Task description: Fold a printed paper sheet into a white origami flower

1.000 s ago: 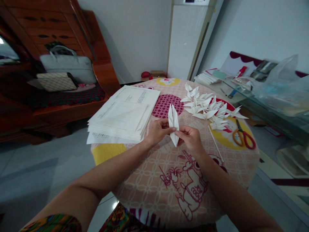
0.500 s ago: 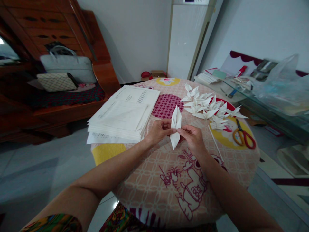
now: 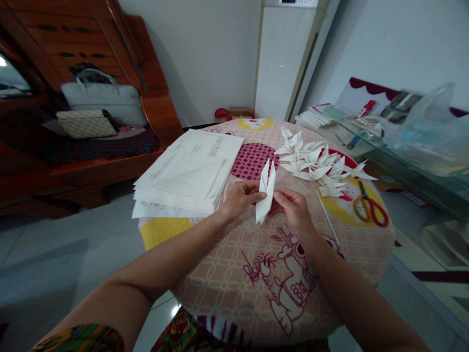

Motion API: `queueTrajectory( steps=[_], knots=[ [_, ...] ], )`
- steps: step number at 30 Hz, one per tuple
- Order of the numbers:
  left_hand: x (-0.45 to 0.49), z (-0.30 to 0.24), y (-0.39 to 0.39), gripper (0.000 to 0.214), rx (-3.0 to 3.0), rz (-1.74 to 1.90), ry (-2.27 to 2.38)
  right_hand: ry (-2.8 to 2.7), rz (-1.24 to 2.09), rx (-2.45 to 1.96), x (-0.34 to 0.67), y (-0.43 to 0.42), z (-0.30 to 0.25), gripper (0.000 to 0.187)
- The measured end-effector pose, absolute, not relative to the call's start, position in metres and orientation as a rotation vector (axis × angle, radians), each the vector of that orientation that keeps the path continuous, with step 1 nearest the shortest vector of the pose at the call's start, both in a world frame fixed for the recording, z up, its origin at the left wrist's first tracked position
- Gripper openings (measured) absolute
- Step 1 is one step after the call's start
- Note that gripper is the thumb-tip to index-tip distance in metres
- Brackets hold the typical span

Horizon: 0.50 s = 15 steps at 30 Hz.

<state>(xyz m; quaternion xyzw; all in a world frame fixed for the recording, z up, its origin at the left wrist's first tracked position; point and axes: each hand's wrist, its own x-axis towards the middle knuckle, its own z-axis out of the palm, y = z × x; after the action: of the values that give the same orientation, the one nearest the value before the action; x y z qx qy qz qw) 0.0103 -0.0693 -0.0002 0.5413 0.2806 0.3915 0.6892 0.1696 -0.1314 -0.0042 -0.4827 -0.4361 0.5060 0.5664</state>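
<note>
A narrow piece of folded white paper [image 3: 265, 195] is held upright over the table, its top split into two points. My left hand [image 3: 242, 196] pinches its left edge between thumb and fingers. On the other side my right hand [image 3: 292, 207] has thumb and forefinger closed at the right edge of the same paper; its other fingers curl behind and are partly hidden. Beyond my hands, to the right, lies a cluster of folded white paper flowers [image 3: 315, 159] with pointed petals, several of them overlapping.
A stack of white sheets [image 3: 183, 171] lies on the left of the round cloth-covered table [image 3: 227, 274]. To the right are scissors [image 3: 370, 205] with red and orange handles and a thin white stick [image 3: 328, 217]. A glass shelf [image 3: 395, 171] bearing a plastic bag stands beyond.
The folded paper's single top point now shows as two separate points, and its lower end looks blunter. My right thumb has shifted slightly right, off the paper's centre. The table things stay put.
</note>
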Motion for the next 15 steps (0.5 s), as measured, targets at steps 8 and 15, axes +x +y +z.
queueTrajectory(
  steps=[8,15],
  knots=[
    [0.0122,-0.0011,-0.0713,0.034,1.103,0.87,0.592,-1.007,1.228,-1.122,0.1705,-0.1309,-0.0051,0.032],
    [0.0129,0.0004,-0.0721,0.033,1.137,0.887,0.575,-1.013,1.177,-1.126,0.1684,-0.1314,-0.0031,0.029]
  ],
)
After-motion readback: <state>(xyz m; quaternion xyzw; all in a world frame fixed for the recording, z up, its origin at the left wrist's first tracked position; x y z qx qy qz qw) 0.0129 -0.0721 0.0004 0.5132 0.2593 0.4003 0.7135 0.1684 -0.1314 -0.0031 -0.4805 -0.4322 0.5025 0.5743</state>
